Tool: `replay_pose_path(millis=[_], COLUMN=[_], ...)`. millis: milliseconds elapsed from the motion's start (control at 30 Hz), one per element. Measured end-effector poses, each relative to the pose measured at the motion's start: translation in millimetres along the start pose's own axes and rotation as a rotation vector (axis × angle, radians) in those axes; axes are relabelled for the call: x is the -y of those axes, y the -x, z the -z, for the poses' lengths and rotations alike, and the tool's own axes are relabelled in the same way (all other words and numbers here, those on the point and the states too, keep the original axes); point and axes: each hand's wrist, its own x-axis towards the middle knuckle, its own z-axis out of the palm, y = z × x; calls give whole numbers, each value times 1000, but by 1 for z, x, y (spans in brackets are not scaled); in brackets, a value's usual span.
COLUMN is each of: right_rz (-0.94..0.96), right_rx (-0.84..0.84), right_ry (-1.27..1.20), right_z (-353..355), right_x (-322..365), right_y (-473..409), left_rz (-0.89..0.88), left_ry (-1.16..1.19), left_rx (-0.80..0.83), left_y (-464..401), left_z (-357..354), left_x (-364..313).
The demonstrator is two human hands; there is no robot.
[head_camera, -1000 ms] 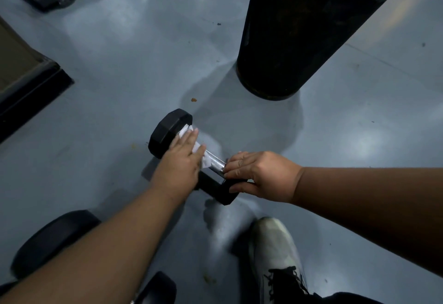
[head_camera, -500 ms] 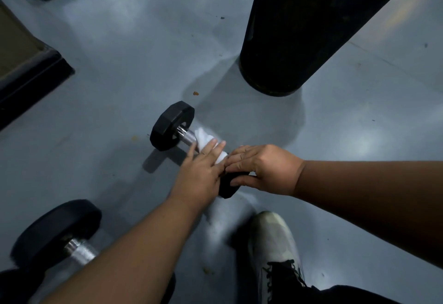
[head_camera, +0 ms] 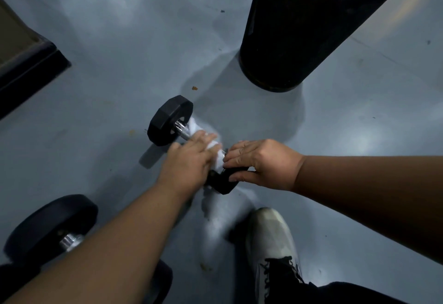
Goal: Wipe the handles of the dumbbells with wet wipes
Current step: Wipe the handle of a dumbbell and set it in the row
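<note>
While two black-ended dumbbells lie on the grey gym floor (head_camera: 96, 88), only one is being handled. Nearest the camera, a second dumbbell (head_camera: 51, 228) is seen at lower left, its chrome bar partly hidden behind the left forearm, and one pale lace-up shoe (head_camera: 272, 239) is planted at lower centre. Just beyond the shoe, the smaller dumbbell (head_camera: 171, 120) is laid slantwise on the floor, one hexagonal head toward the far left and the other toward the shoe. One white wet wipe (head_camera: 203, 140) is draped over its chrome handle (head_camera: 181, 129), a short stretch of bare metal being left visible beside the far head. The wipe is pressed onto the handle by the left hand (head_camera: 189, 162), whose fingers are held nearly straight and close together across the bar; the hand is motion-blurred, so whether the thumb is wrapped underneath cannot be told. The near head is clasped by the right hand (head_camera: 259, 163), fingers bent over its top and thumb set against its side. Open floor is left on the far left of the dumbbell, up to a dark-edged platform (head_camera: 31, 64) at the left border. Farther back on the right, one black cylindrical punching bag (head_camera: 299, 28) is seen, well apart from the hands, and dark equipment is cut off at the top left corner.
</note>
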Motion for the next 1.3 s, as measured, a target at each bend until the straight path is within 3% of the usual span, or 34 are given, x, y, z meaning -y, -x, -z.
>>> replay_pose_path(millis=[133, 200, 267, 367, 533, 667, 733, 800, 933, 1067, 1167, 1233, 1300], right_rz=[-7, -10, -7, 0, -13, -6, 1, -1, 1, 1, 0, 1, -4], right_rx=[14, 15, 10, -9, -3, -12, -24, -30, -41, -39, -39, -46, -43], right_ry=[-22, -27, -22, -12, -31, -30, -11, -14, -29, -40, -37, -36, -46], right_z=[0, 0, -1, -1, -2, -3, -3, -3, -4, -5, -4, -5, -4], right_x=[-1, -2, -2, -2, -4, -3, -3, -4, -6, -6, -7, -8, -9], right_y=[0, 0, 1, 1, 0, 1, 1, 0, 2, 2, 2, 2, 2], left_rz=[278, 215, 34, -95, 260, -86, -169, -107, 194, 23, -78, -1, 185], left_ry=[96, 121, 128, 77, 124, 90, 75, 80, 217, 268, 224, 186, 209], left_rx=[-125, -108, -55, -28, -123, -16, -2, -46, -184, -98, -63, -81, -137], left_y=[-10, -6, 1, -2, -11, 12, 10, 0, -6, 7, 3, -1, -5], left_z=[1, -7, -13, -6, -1, -18, -11, -4, -7, -21, -12, -6, -7], left_x=[4, -16, -27, -7, 6, -19, -6, 13, 17, -26, -7, 9, 12])
